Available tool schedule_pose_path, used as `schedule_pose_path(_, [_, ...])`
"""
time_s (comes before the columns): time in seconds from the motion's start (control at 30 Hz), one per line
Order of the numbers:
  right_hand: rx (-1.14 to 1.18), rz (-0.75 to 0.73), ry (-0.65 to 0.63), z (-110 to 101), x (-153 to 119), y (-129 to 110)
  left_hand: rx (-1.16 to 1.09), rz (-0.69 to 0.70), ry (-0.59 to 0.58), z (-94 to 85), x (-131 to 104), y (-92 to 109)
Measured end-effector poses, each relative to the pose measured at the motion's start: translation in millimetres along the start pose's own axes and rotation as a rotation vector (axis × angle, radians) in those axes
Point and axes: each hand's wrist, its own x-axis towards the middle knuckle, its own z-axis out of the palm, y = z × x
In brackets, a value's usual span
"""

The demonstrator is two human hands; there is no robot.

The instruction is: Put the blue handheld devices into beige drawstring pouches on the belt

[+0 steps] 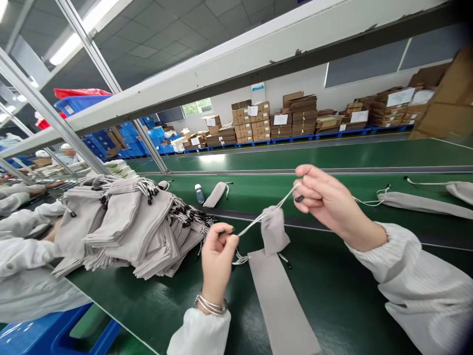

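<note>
A small grey drawstring pouch [274, 230] hangs gathered at its neck between my hands. Its white cord runs taut from one hand to the other. My left hand [219, 254] pinches the lower left end of the cord. My right hand [325, 199] pinches the upper right end, a black cord stopper showing by its fingers. Below the pouch a long flat grey bag [283, 305] lies on the dark green table [343, 296], its white cords at the top end. Whether anything is inside the pouch cannot be seen.
A large pile of grey drawstring bags [129, 222] lies at left, beside a co-worker's white sleeve [22, 254]. On the green belt [177, 190] are a small dark bottle [199, 193] and filled pouches [424, 203]. A white beam [221, 61] crosses overhead.
</note>
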Motion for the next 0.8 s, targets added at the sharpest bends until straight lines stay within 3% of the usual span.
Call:
schedule_pose_path(0.13, [-0.262,-0.436,0.258,-14.8,37.7,14.1,0.498,0.100,-0.275,11.3,-16.7,-26.6])
schedule_pose_path(0.2, [-0.503,-0.533,0.289,-26.0,63.0,30.7,0.687,0.146,-0.384,11.5,-21.8,-37.1])
schedule_pose_path(0.27, [-0.779,-0.476,0.224,-32.5,87.3,53.3,0.748,0.163,-0.422,9.6,-23.4,-43.3])
schedule_pose_path(0.37, [-1.069,-0.260,0.003,-24.7,116.5,95.9,0.778,0.168,-0.429,7.0,-22.1,-47.3])
schedule_pose_path(0.5, [-1.182,-0.085,-0.289,16.6,146.3,156.9,0.817,0.178,-0.437,6.8,-22.3,-50.7])
schedule_pose_path(0.6, [-1.204,-0.034,-0.398,59.1,171.8,196.4,0.883,0.209,-0.429,7.6,-25.0,-53.2])
schedule_pose_path(0.67, [-1.236,0.007,-0.415,87.3,191.1,218.2,0.964,0.260,-0.413,7.7,-26.2,-53.0])
schedule_pose_path(0.8, [-1.295,0.128,-0.314,127.8,223.1,250.7,0.966,0.309,-0.452,6.4,-24.8,-46.3])
